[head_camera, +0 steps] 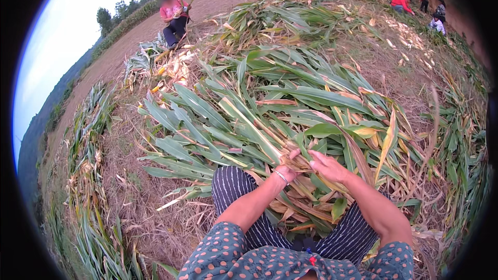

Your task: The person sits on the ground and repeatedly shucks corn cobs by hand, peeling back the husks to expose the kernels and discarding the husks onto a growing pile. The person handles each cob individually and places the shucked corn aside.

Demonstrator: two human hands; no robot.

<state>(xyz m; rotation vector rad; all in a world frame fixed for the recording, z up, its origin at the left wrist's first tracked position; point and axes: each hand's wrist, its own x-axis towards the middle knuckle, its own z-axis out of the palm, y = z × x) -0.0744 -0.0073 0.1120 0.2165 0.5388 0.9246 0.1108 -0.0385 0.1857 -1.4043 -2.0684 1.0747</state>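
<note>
A cut corn stalk [269, 127] slants away from me over a heap of green and yellowing corn leaves [218, 140]. At its near end my left hand [287, 170], with a metal bangle on the wrist, is closed around the stalk and some dry brown husk [290, 160]. My right hand [328, 167] touches the same spot from the other side, its fingers against a green leaf. Whether it grips that leaf is hard to make out. Between my knees lie dry leaves [290, 212].
Husked corn ears [177, 66] lie in a pile at the upper left, beside a seated person [175, 19] holding corn. More ears [408, 37] are scattered at the upper right, near several people [402, 3]. Another stalk heap [280, 19] lies beyond mine; cut stalks [91, 124] line the left.
</note>
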